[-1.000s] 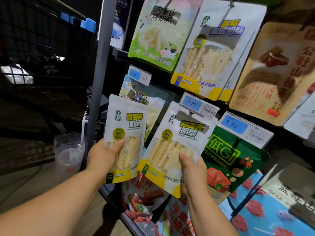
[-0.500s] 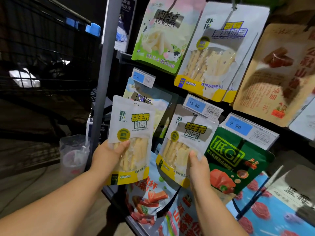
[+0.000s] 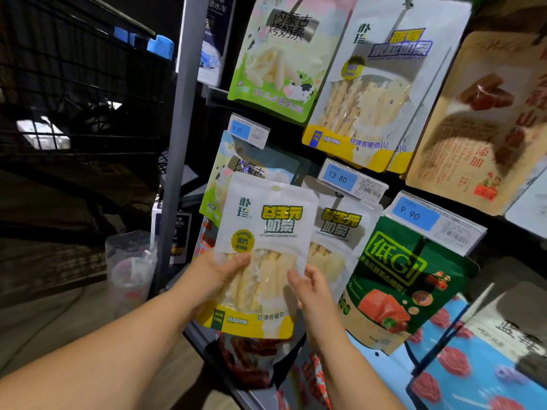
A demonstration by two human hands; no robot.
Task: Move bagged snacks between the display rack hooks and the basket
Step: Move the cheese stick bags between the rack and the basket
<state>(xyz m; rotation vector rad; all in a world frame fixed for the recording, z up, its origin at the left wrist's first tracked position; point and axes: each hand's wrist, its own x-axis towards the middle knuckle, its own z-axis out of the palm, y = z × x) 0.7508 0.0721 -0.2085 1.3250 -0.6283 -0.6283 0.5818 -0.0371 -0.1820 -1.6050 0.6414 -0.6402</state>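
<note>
- My left hand [image 3: 219, 270] grips the bag [image 3: 266, 220] low on its left side, thumb pressed flat on the clear window and the other fingers hidden behind; the bag is held upright in the air in front of the rack, not on a hook
- My right hand [image 3: 313, 291] sits at the bag's 4 o'clock edge, fingers loosely curled and a little apart; I cannot tell whether it pinches that edge or only touches it
- The hold is low, so I judge the top could flop forward and the hang hole miss its peg, which is mostly hidden under the 13.80 tag [image 3: 340, 179]
- The hung bag [image 3: 340, 229] is just behind, at 3 o'clock, partly covered; pushing in blind could lift it off or set the green bag [image 3: 393, 261] beside it swinging
- The film looks slick, so a one-thumb grip may slide if the right hand pulls away
- There is no table here: bags hang in rows on a dark rack, with a grey post [image 3: 183, 143] at 11 o'clock
- The basket [image 3: 74, 69], dark wire, is at 10 o'clock, well apart from the bag
- A plastic cup [image 3: 130, 267] stands at 8 o'clock by the post; the room is dim, and I can read little in it
</note>
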